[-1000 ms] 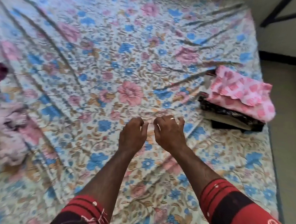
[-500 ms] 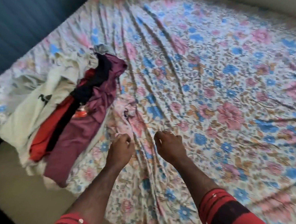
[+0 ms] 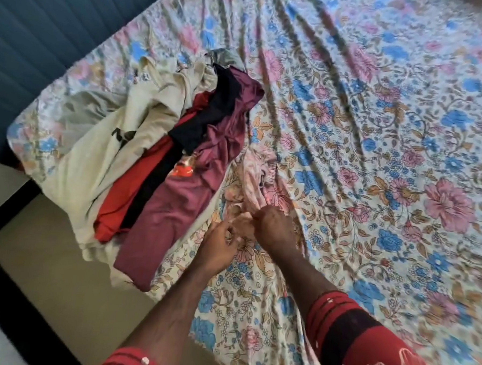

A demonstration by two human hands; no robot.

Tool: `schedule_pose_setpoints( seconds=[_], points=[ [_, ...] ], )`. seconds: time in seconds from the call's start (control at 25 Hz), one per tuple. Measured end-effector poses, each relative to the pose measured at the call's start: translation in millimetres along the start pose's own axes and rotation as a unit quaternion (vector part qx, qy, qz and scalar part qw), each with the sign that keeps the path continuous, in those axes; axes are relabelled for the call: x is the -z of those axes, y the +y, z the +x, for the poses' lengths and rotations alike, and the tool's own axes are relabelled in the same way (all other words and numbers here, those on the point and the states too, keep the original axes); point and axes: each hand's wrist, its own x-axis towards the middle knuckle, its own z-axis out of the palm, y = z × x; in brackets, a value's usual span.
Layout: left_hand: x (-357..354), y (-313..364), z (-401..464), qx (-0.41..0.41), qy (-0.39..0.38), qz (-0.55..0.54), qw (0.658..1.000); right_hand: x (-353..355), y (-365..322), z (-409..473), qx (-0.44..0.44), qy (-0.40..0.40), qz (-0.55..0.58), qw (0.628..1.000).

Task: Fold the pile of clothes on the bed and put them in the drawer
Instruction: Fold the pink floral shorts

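Beside the clothes pile (image 3: 152, 155), both hands (image 3: 248, 235) pinch a pink floral garment (image 3: 255, 177) on the bed (image 3: 376, 133).

A floral-sheeted bed (image 3: 376, 133) carries a pile of clothes (image 3: 157, 161) near its left edge.

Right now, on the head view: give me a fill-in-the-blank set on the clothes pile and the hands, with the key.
1. The garment at the pile's right edge, nearest the hands, is ____ in colour.
2. Both the left hand and the right hand are at a crumpled pale ____ cloth.
3. The beige garment carries a ____ print.
4. The bedsheet has a ____ pattern.

Missing words: maroon; pink; black; floral
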Motion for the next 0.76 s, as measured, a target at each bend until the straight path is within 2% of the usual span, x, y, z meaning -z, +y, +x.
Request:
schedule_pose_setpoints(
  seconds=[0.08,0.12,0.16,0.24,0.28,0.32,0.4,0.44,0.52,0.56,0.6,0.72,0.76],
  points=[
    [-7,8,1,0.016,-0.002,-0.073,0.997,20,11,-4,-0.010,-0.028,0.196,0.980],
    [-10,15,0,0.051,0.007,-0.161,0.986,31,17,-13,-0.017,-0.050,0.292,0.955],
    [-14,23,-1,0.097,0.015,-0.274,0.957,42,24,-23,-0.013,-0.051,0.384,0.922],
    [-24,33,-4,0.171,-0.009,-0.461,0.871,55,39,-52,-0.018,-0.047,0.561,0.826],
    [-31,39,-7,0.178,-0.042,-0.509,0.841,58,49,-67,-0.027,-0.067,0.620,0.781],
    [-39,45,-10,0.168,-0.068,-0.532,0.827,60,58,-80,-0.034,-0.096,0.652,0.751],
    [-55,59,-20,0.149,-0.086,-0.528,0.832,60,83,-98,-0.070,-0.131,0.626,0.766],
    [-62,63,-23,0.142,-0.097,-0.519,0.838,62,94,-105,-0.089,-0.137,0.586,0.794],
    [-72,69,-33,0.115,-0.135,-0.506,0.844,60,115,-112,-0.120,-0.106,0.533,0.831],
    [-73,68,-35,0.101,-0.154,-0.510,0.840,60,120,-112,-0.128,-0.072,0.546,0.825],
    [-73,72,-42,0.086,-0.163,-0.522,0.833,63,129,-120,-0.125,-0.041,0.603,0.787],
    [-64,74,-42,0.069,-0.147,-0.585,0.795,78,150,-128,-0.052,-0.015,0.815,0.578],
    [-62,79,-46,0.064,-0.139,-0.588,0.795,85,157,-133,-0.032,-0.011,0.843,0.537]
  ],
)
